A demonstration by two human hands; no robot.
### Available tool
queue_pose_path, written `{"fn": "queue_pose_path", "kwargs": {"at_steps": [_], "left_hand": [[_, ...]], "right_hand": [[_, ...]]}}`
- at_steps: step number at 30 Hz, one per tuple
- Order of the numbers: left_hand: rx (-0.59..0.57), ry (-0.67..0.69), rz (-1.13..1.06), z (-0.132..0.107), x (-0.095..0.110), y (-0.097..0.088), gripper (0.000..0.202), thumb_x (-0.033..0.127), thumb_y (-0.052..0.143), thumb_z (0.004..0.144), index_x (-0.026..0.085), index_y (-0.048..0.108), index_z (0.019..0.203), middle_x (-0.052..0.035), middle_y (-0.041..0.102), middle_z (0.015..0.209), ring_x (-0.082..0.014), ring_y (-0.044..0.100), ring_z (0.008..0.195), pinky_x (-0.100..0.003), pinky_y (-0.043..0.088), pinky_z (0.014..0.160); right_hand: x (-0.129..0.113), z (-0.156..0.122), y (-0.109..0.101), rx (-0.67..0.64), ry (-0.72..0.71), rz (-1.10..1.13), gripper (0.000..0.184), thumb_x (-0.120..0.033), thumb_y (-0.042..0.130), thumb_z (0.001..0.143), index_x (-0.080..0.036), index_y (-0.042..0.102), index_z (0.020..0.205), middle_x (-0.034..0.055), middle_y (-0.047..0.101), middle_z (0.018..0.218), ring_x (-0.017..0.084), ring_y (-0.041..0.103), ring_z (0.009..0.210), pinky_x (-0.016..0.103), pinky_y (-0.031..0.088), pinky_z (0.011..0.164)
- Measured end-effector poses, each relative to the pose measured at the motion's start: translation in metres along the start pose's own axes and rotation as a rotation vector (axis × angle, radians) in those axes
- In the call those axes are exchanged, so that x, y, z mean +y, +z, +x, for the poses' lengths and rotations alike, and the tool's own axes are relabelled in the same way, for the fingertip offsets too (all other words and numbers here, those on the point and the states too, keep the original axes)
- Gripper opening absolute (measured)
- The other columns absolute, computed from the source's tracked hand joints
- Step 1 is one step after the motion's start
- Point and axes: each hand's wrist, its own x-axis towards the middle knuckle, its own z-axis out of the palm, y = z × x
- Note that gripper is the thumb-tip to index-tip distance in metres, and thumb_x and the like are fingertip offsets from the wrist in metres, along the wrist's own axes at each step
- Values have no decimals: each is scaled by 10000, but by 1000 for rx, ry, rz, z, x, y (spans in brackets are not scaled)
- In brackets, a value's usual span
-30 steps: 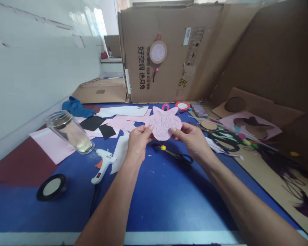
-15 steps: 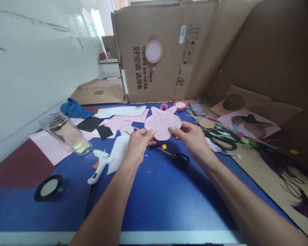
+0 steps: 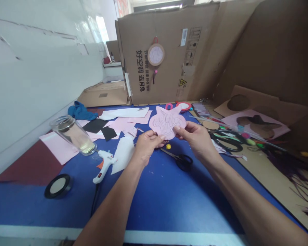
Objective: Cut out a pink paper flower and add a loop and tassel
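A pink paper cutout (image 3: 166, 123) with two pointed tips on top and drawn lines on its face is raised above the table. My right hand (image 3: 195, 138) pinches its lower right edge, thumb in front. At the lower left edge, my left hand (image 3: 149, 145) is closed with its thumb along the bottom of the paper; its fingertips are partly hidden. A yellow bead (image 3: 168, 146) hangs just under the cutout, beside my left thumb. Black-handled scissors (image 3: 181, 160) lie on the table below my hands.
On the left are a white glue gun (image 3: 104, 167), a glass of liquid (image 3: 74, 136), a black tape roll (image 3: 58, 186) and paper sheets (image 3: 140, 118). More scissors (image 3: 228, 140) and purple tassels (image 3: 284, 164) lie right. A round ornament (image 3: 156, 54) hangs on the upright cardboard (image 3: 169, 78).
My left thumb has slid from the cutout's face down to its bottom edge. My right hand keeps its pinch. The whole view has shifted slightly, with things appearing further right.
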Motion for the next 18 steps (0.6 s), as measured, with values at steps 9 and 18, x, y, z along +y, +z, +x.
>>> {"fn": "queue_pose_path", "kwargs": {"at_steps": [9, 18], "left_hand": [[14, -42, 43, 0, -2, 2, 185, 307, 831, 897, 127, 789, 892, -117, 826, 825, -175, 797, 735, -258, 602, 720], [49, 3, -32, 2, 1, -3, 463, 607, 790, 902, 145, 758, 915, -107, 799, 820, -198, 784, 724, -294, 603, 707]], "right_hand": [[0, 0, 1, 12, -7, 25, 364, -509, 927, 734, -213, 715, 732, 0, 687, 679, 152, 567, 641, 301, 459, 633], [3, 4, -5, 19, -36, 18, 309, -474, 902, 775, -217, 731, 754, 2, 699, 688, 153, 567, 642, 309, 448, 634]]}}
